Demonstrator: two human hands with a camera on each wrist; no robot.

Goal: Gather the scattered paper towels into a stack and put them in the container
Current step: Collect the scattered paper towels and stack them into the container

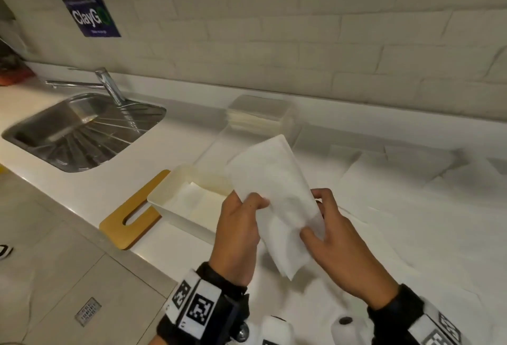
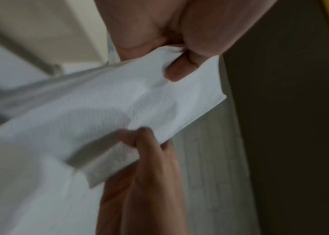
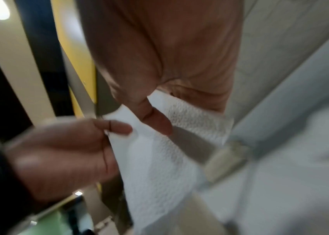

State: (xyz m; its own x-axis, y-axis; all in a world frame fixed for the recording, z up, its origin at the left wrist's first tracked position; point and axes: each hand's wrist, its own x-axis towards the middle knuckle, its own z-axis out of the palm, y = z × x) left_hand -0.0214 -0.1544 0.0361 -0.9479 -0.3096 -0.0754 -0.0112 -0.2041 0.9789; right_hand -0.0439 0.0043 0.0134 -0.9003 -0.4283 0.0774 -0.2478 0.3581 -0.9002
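Note:
Both my hands hold a small stack of white paper towels [image 1: 274, 188] tilted up above the counter. My left hand [image 1: 256, 204] pinches its left edge, thumb on top [image 2: 179, 70]. My right hand [image 1: 317, 215] grips the right edge, thumb across the front [image 3: 155, 120]. The paper towels [image 2: 99, 119] [image 3: 159, 167] fill both wrist views. The cream open container [image 1: 164, 202] stands just left of my hands, with some towels lying inside. More loose towels [image 1: 384, 177] lie spread over the counter to the right.
A wooden lid with a slot [image 1: 129, 218] lies under the container's near end at the counter edge. A steel sink [image 1: 82, 130] with a faucet [image 1: 108, 86] is at the far left. A clear box of towels [image 1: 260, 114] stands by the wall.

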